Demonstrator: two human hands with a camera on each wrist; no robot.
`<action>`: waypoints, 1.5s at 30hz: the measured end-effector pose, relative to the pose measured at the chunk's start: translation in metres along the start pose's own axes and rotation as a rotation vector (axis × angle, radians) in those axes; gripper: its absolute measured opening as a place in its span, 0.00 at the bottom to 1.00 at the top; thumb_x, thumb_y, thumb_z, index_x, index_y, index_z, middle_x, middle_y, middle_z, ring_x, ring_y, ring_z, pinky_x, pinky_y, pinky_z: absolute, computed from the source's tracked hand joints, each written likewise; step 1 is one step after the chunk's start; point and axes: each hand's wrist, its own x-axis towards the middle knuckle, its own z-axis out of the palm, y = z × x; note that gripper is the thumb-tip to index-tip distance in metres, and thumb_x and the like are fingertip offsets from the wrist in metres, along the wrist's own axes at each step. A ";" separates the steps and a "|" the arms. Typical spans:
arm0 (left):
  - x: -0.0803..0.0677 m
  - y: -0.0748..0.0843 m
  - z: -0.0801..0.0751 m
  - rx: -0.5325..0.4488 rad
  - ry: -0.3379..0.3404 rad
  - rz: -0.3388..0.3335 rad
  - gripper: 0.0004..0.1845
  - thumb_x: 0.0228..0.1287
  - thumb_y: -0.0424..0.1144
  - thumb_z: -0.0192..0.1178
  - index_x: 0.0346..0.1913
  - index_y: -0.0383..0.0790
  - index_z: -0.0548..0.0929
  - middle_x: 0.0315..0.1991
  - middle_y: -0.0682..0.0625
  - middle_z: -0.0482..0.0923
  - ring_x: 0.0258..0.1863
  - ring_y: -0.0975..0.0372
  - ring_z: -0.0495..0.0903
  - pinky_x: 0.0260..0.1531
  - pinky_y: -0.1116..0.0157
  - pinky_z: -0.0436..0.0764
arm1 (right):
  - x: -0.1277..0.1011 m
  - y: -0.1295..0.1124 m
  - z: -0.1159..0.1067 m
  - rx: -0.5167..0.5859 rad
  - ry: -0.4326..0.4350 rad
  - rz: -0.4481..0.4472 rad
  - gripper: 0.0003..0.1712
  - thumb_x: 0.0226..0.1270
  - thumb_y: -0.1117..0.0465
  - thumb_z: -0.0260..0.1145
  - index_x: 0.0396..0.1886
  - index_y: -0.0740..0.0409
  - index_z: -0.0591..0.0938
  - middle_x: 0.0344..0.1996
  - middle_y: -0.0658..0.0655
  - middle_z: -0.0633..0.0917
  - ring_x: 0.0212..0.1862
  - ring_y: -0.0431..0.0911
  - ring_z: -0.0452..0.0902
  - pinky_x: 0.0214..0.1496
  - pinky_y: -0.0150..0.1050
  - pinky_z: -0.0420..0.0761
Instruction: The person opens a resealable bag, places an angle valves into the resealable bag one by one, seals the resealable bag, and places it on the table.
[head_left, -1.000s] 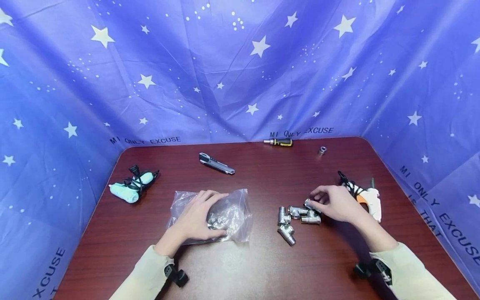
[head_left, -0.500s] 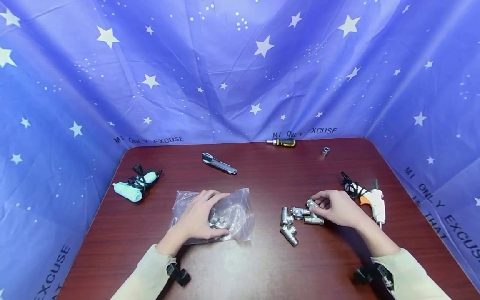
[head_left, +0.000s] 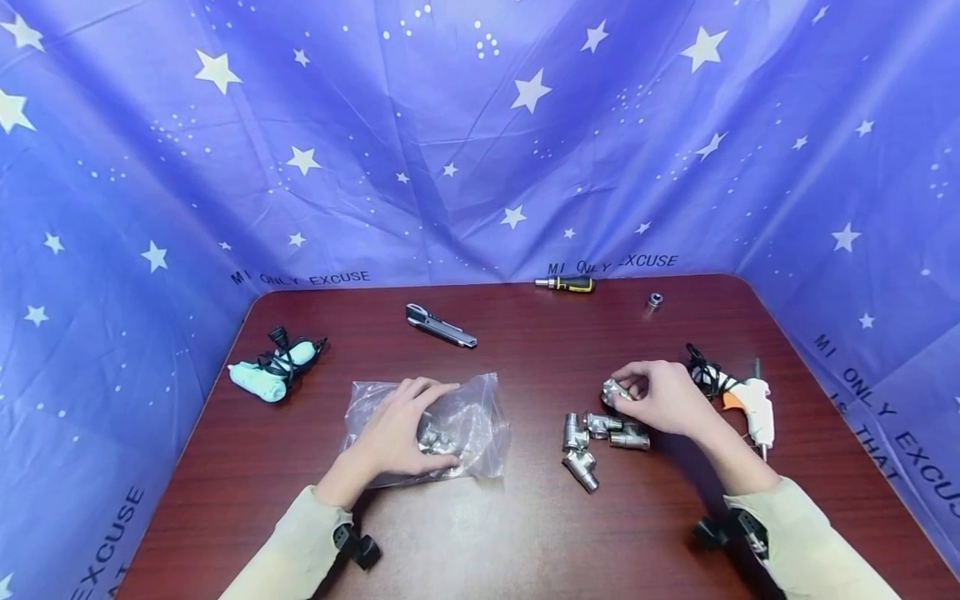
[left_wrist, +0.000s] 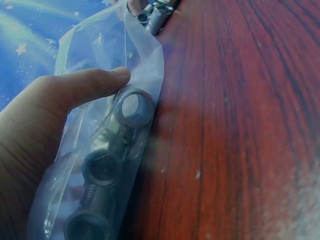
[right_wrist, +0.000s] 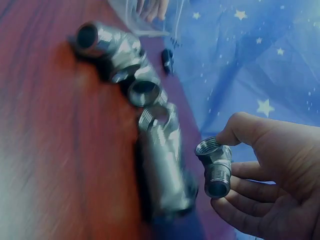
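Observation:
Between thumb and fingertips, my right hand (head_left: 666,398) pinches a threaded metal pipe fitting (right_wrist: 216,167), raised over the table. Just below it, several similar shiny pipe fittings (head_left: 576,433) lie in a cluster on the wood; some are tee-shaped. On the other side, my left hand (head_left: 390,435) grips a clear plastic bag (head_left: 480,417), thumb along the near side and fingers over the far side. Through the film, more metal fittings (left_wrist: 102,167) with round threaded openings show. The left fingertips are hidden behind the bag in the left wrist view.
A utility knife (head_left: 441,326) lies beyond the bag. At the back edge are a screwdriver (head_left: 566,284) and a small metal piece (head_left: 655,301). A light blue corded tool (head_left: 258,380) sits left; a white glue gun (head_left: 757,408) lies right. Starry cloth (head_left: 480,125) surrounds the table.
My right hand has lifted one fitting from the cluster, up and slightly left. The left hand stays on the bag. The head view has shifted slightly.

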 end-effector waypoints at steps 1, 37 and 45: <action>0.000 0.000 0.000 0.001 0.001 -0.002 0.56 0.39 0.67 0.82 0.76 0.52 0.75 0.60 0.51 0.81 0.58 0.56 0.79 0.58 0.48 0.83 | 0.003 -0.004 0.001 0.004 0.003 -0.007 0.12 0.59 0.57 0.78 0.41 0.56 0.92 0.25 0.44 0.87 0.29 0.35 0.81 0.34 0.31 0.79; -0.002 0.001 0.002 0.002 0.031 0.014 0.57 0.38 0.67 0.82 0.75 0.51 0.75 0.60 0.52 0.80 0.57 0.57 0.79 0.56 0.50 0.83 | 0.049 -0.124 0.080 0.213 -0.164 -0.358 0.11 0.60 0.58 0.79 0.41 0.56 0.91 0.29 0.45 0.89 0.33 0.33 0.84 0.39 0.28 0.86; -0.003 0.000 0.003 0.004 0.034 0.016 0.57 0.38 0.67 0.82 0.76 0.51 0.75 0.60 0.52 0.80 0.58 0.57 0.79 0.58 0.50 0.83 | 0.049 -0.138 0.102 0.192 -0.189 -0.342 0.15 0.63 0.51 0.80 0.44 0.53 0.91 0.27 0.44 0.89 0.27 0.29 0.80 0.34 0.24 0.81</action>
